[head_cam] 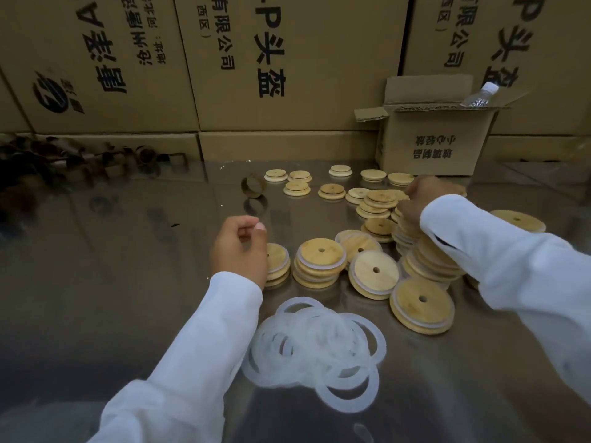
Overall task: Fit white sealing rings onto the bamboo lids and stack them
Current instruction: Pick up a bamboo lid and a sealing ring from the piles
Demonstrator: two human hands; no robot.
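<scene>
Two hands above the steel table (128,282): left hand (240,247) has fingers curled in, holding nothing, with a short stack of ringed lids (279,263) just past its right edge. White sealing rings (316,346) lie heaped right of its sleeve. Right hand (419,199) is curled among loose bamboo lids (377,199); cannot tell whether it grips one.

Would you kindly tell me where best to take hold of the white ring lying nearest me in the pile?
Take the ring by its near arc, coming from the front: that arc lies flat on bare table, clear of the pile, so probably nothing else lifts with it.
</scene>
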